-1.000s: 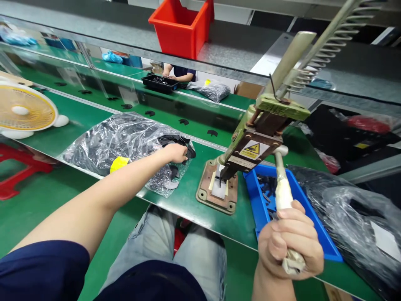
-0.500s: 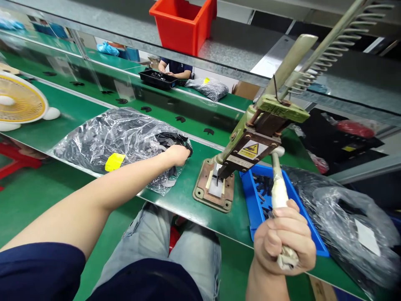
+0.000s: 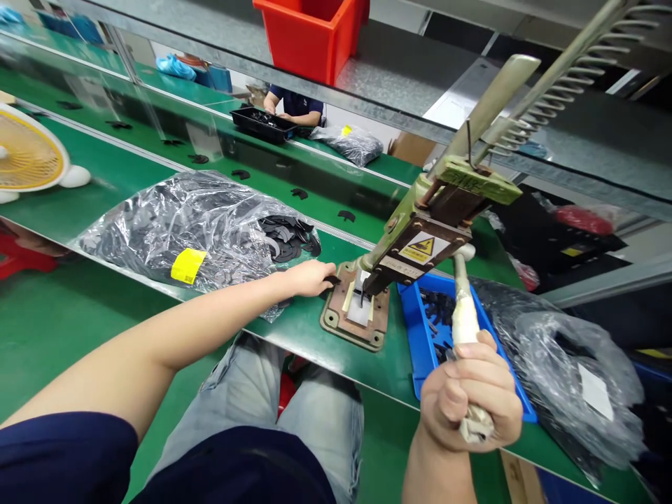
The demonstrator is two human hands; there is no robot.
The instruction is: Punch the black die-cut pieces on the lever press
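Observation:
My left hand point(image 3: 311, 278) is closed on a small black curved piece point(image 3: 332, 281), beside the base plate point(image 3: 336, 323) of a green hand press point(image 3: 420, 227). Left of it lies a clear plastic bag point(image 3: 173, 210) full of black curved pieces, its mouth facing the press. My right hand point(image 3: 472, 392) is wrapped round the press's lever point(image 3: 465, 318), whose grip is covered in whitish tape. Behind that hand a blue tray point(image 3: 420, 350) holds small black parts. A pale pad point(image 3: 360, 309) sits under the press head.
A conveyor point(image 3: 273, 183) carrying spaced black pieces runs behind the bench. A fan point(image 3: 31, 154) stands at left, a bulky plastic bag point(image 3: 572, 385) at right. A red bin point(image 3: 309, 42) sits on the shelf above. Across the line, another person works at a black tray point(image 3: 262, 126).
My left hand has moved from the bag's mouth rightward to the press base, bringing a black curved piece with it. My right hand stays on the lever.

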